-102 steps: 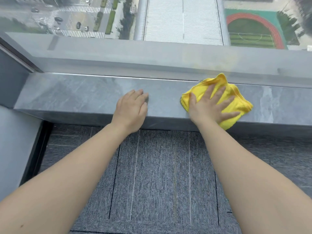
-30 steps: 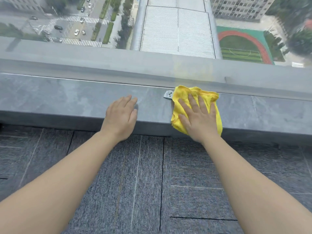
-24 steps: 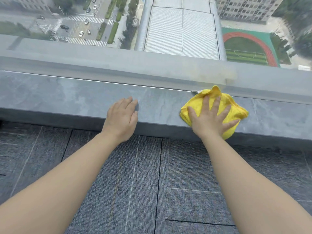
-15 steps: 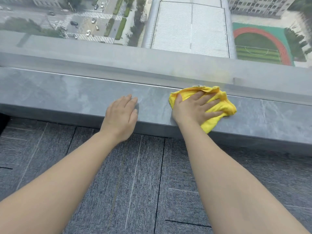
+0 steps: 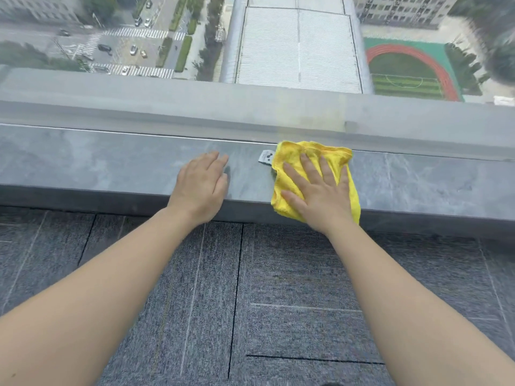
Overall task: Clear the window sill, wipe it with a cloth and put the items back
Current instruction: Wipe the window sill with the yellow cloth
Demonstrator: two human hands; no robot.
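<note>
A grey stone window sill point(image 5: 111, 165) runs across the view below the glass. A yellow cloth point(image 5: 289, 156) lies on it right of centre, its white label sticking out at the left and its lower edge hanging over the sill's front lip. My right hand point(image 5: 317, 193) presses flat on the cloth with fingers spread. My left hand point(image 5: 202, 185) rests palm down on the bare sill to the left of the cloth, holding nothing, fingers close together. No other items show on the sill.
The window glass point(image 5: 278, 51) rises right behind the sill, with a grey outer ledge point(image 5: 139, 101) beyond it and streets far below. Grey carpet tiles point(image 5: 250, 302) cover the floor in front of the sill.
My right hand has slid the cloth back and forth along the sill; it now points straight toward the glass again and the label shows. The left hand has stayed put.
</note>
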